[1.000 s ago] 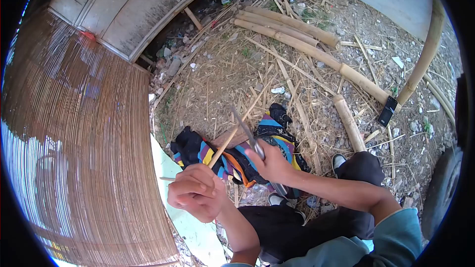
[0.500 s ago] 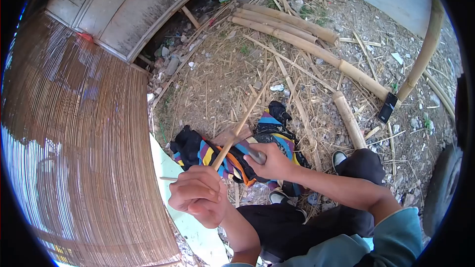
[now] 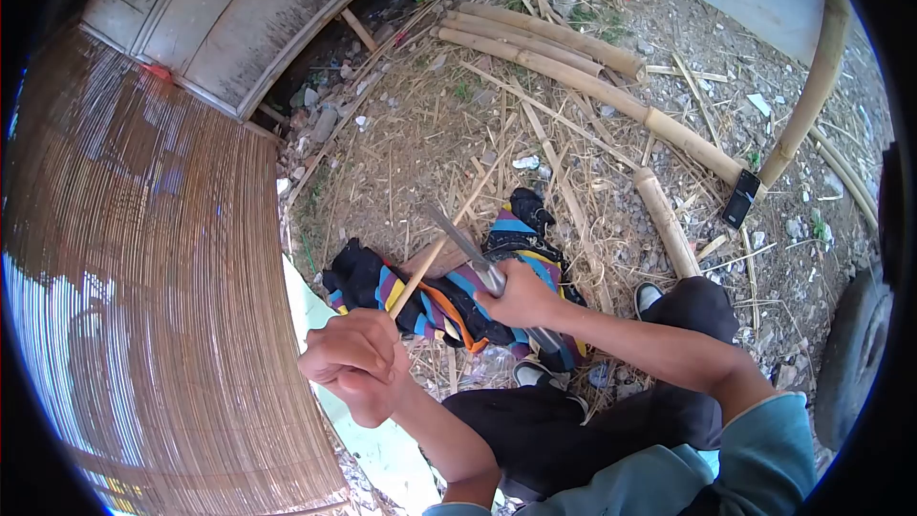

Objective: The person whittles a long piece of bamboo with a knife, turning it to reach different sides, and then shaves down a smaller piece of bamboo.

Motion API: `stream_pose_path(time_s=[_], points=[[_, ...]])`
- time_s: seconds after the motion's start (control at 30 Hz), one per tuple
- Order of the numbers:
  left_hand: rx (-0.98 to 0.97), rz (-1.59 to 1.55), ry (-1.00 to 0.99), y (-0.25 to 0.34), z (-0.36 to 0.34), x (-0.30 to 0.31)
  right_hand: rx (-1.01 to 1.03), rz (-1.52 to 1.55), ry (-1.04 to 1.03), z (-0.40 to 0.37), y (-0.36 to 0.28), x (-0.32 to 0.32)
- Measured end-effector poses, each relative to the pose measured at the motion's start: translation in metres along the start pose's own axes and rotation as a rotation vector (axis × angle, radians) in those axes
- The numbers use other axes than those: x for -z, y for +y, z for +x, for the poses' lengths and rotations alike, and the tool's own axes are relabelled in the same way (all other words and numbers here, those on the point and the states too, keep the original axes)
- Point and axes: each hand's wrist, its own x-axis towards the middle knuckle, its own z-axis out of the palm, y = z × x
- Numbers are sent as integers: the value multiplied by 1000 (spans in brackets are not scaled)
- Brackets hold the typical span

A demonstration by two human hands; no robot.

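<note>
My left hand (image 3: 355, 363) is closed around the near end of a thin bamboo strip (image 3: 413, 279), which slants up and away over the ground. In my right hand (image 3: 525, 296) is a knife, gripped by its metal handle (image 3: 491, 279). Its blade (image 3: 451, 231) points up and to the left, crossing close by the strip in this view. Below both hands lies a bundle of striped cloth (image 3: 516, 229) in blue, black, yellow and orange. A brown wooden piece (image 3: 422, 259) shows among the cloth, behind the strip.
To the left stands a screen of thin slats (image 3: 191, 325). Thick bamboo poles (image 3: 592, 86) lie beyond on straw-strewn ground, with a shorter bamboo piece (image 3: 664, 222) nearer. A dark phone (image 3: 741, 199) rests against a pole at right, and a tire (image 3: 853, 363) is at the right edge.
My left hand has shifted left with the strip. The knife, earlier mostly hidden and close along the strip, now shows its blade pointing up and left.
</note>
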Motion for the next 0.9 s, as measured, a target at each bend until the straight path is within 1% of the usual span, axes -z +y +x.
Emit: stream_pose_path(time_s=[0.03,0.1,0.13,0.17,0.23,0.27,0.3,0.37,0.43,0.47,0.5,0.57,0.6,0.63,0.67,0.7,0.73,0.77,0.8,0.83,0.87,0.9], points=[[-8,-6,-7,2,0,1,7,0,10,-2,-3,2],[49,-39,-61,5,1,-1,287,-14,-196,-9,-12,13],[58,-34,-52,6,-1,-1,266,-71,-268,-6,-14,19],[56,-25,-40,6,-3,0,254,-65,-279,-6,-12,16],[17,-19,-31,1,0,3,0,-55,-152,2,-19,15],[13,-29,-17,2,0,6,36,-123,-223,-2,-24,19],[-3,-31,-24,2,2,4,287,-55,-161,-9,-25,18],[42,-25,-126,3,3,-4,254,-101,-365,-10,-30,27],[36,13,-118,4,0,-3,66,-73,-151,4,-15,15],[45,-29,-72,4,-2,2,-100,-130,-197,14,-6,14],[52,-74,-33,4,-2,6,-93,-127,-190,10,-10,17],[25,-66,-39,4,2,-2,251,-123,-156,-2,-20,23],[29,-55,-94,4,5,-8,401,-60,-200,-6,-21,25],[41,-40,-145,3,5,-13,393,-63,-206,-3,-18,27],[1,18,-156,0,4,-17,311,-41,-239,3,-14,27],[11,21,-153,3,1,-11,234,-19,-269,10,-8,24],[33,-27,-102,3,0,-2,93,-114,-250,20,-5,22],[49,-79,-53,2,1,3,103,-123,-245,21,-4,23],[123,-90,133,7,-3,2,111,-167,-240,19,-11,27],[108,-96,133,5,-1,3,120,-215,-236,18,-18,31],[117,-101,84,4,-1,1,350,-130,-266,13,-21,31],[133,-101,38,5,-1,-1,349,-139,-274,16,-26,37]])
